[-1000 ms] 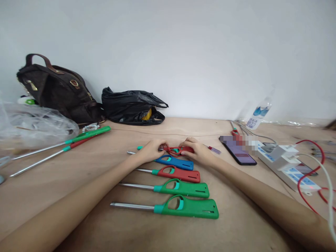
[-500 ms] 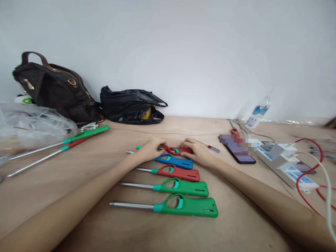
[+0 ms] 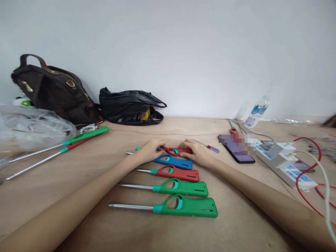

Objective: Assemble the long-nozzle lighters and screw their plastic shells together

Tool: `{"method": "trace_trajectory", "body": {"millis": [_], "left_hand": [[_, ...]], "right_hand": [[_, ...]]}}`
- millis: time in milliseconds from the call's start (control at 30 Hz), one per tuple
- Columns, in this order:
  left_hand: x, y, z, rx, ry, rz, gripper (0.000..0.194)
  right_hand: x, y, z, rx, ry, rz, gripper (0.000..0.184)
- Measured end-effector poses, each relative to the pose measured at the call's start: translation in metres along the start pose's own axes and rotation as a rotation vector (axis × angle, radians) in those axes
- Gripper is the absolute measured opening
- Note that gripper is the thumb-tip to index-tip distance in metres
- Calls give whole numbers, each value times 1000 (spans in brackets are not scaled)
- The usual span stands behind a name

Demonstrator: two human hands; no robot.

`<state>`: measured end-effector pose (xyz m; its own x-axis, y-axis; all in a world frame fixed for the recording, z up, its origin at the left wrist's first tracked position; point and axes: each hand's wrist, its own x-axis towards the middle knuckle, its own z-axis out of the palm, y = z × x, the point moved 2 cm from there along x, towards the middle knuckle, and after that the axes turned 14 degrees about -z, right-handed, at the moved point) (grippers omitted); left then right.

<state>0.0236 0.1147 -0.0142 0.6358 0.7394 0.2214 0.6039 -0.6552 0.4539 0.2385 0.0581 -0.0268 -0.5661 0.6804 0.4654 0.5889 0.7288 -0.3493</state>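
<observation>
While both forearms stretch forward over the surface [image 3: 78,168], these lines hold:

Left hand: the left hand [image 3: 150,151] lies palm down, fingers curled and closed on the metal tube end of the red lighter [image 3: 176,151].
Right hand: the right hand [image 3: 196,153] lies palm down too, fingers closed over the lighter's handle end.
Red lighter's place: at the far end of a row, between the two hands, low over the surface; whether it touches is unclear.
Long axis: left to right, tube to the left, handle to the right.
Row: blue lighter [image 3: 175,162], second red lighter [image 3: 178,173] and two green lighters [image 3: 183,188] [image 3: 187,207] lie parallel, tubes left.
Black bag [image 3: 131,106]: open at the wall, something yellow showing inside.
Brown handbag [image 3: 54,90]: upright, contents hidden.
Clear bag [image 3: 34,124]: crumpled at left, contents unclear.
Phone [image 3: 237,150]: flat, right of the right hand.
</observation>
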Motion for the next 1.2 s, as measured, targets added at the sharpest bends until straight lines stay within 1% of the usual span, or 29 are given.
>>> {"method": "trace_trajectory", "body": {"millis": [200,367,467,633,767,867,933,1033,1100,1200], "left_hand": [[2,-2,0,21,-22,-14,14],[4,-2,0,84,-43,20,15],[4,-3,1,168,-56,48,17],[4,-6,3,329,-58,117,22],[4,-6,5,423,-47,183,24],[6,-5,6,467,-35,187,22],[8,-3,5,445,-35,152,22],[12,-4,0,330,-67,44,18],[14,-5,-2,222,-99,-22,14],[16,-7,-5,73,-142,-77,11]], "right_hand": [[2,6,1,25,-11,107,14],[1,8,4,47,21,117,14],[-1,9,7,32,39,122,16],[-6,14,11,39,54,87,17],[-5,15,7,46,9,69,17],[-1,16,1,86,-59,63,17],[2,19,-1,129,-108,98,14],[7,26,-2,167,-185,170,15],[10,28,-3,161,-228,176,15],[12,27,-3,141,-268,150,12]]}}
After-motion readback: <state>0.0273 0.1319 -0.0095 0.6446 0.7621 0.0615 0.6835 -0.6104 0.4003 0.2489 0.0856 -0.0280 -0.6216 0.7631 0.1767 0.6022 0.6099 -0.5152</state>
